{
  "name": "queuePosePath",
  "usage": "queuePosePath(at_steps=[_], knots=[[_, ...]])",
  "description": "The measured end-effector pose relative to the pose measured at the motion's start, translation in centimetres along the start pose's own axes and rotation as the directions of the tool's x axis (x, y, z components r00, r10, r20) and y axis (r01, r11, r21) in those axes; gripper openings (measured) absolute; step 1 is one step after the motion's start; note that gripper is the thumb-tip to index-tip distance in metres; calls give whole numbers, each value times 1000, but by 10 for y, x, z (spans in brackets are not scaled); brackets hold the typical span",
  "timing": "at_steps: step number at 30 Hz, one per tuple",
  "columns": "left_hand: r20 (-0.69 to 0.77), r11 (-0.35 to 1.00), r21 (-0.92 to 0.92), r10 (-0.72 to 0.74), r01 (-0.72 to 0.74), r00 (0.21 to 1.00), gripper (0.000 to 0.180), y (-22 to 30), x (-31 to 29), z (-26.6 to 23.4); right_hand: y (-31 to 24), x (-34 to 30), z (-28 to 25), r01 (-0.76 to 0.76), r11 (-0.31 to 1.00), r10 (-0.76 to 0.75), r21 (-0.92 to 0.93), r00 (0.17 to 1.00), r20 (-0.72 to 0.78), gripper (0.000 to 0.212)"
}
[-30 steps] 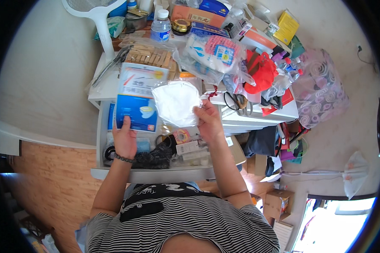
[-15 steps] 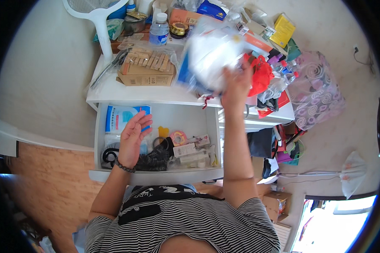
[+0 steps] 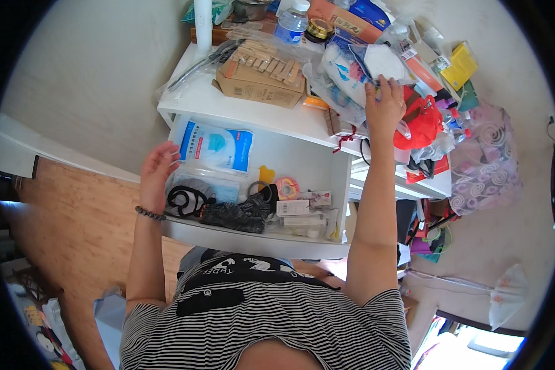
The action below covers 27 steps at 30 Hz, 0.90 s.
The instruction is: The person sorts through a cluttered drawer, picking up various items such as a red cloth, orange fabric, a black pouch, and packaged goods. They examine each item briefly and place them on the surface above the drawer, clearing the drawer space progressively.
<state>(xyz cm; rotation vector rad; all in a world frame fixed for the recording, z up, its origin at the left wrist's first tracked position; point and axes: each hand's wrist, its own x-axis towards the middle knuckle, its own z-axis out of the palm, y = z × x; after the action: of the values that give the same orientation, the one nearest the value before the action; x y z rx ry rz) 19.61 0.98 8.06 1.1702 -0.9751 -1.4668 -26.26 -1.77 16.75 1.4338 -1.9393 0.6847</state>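
Note:
My right hand [image 3: 385, 108] is over the heap on the desktop. Its fingers are apart, and the tips touch the lower edge of a white cup-shaped face mask [image 3: 381, 60] in a clear bag. Beside that lies a clear plastic bag [image 3: 342, 74] with white and blue print. My left hand [image 3: 157, 168], fingers stretched and holding nothing, hovers at the left side of the open drawer [image 3: 308, 148]. Inside are a blue-and-white packet [image 3: 245, 139], black crumpled plastic [image 3: 237, 216], a black cord-like loop [image 3: 182, 200], a pink ring-shaped roll [image 3: 287, 187] and small white boxes [image 3: 293, 208].
On the white desktop [image 3: 194, 95] stand a cardboard box [image 3: 259, 92] bearing wooden pegs, a water bottle [image 3: 291, 23] and a gold-lidded jar [image 3: 319, 29]. A red bag [image 3: 420, 120] and a yellow package [image 3: 462, 65] lie at the right, beside a patterned cover [image 3: 487, 160].
The bagged white mask, blurred in my right hand before, now rests on the heap. My left hand has moved from over the drawer to its left side. The whole view has shifted and turned.

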Motion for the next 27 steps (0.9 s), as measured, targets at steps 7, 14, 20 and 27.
queuePosePath(at_steps=[7,14,20,27], knots=[[414,227,900,-177,-372,893,57,-56,72,14,-48,-44,-40,143,917,-116,371,989,-93,34],[503,-174,823,-219,-540,836,76,-89,155,24,-119,-136,-51,153,746,-313,648,940,139,28],[578,-81,763,-359,-641,733,53,-55,130,54,-113,-178,-54,49,723,-327,689,903,278,27],[931,-135,362,10,-922,364,16,3,24,86,-143,-164,-69,143,800,-439,582,801,407,43]])
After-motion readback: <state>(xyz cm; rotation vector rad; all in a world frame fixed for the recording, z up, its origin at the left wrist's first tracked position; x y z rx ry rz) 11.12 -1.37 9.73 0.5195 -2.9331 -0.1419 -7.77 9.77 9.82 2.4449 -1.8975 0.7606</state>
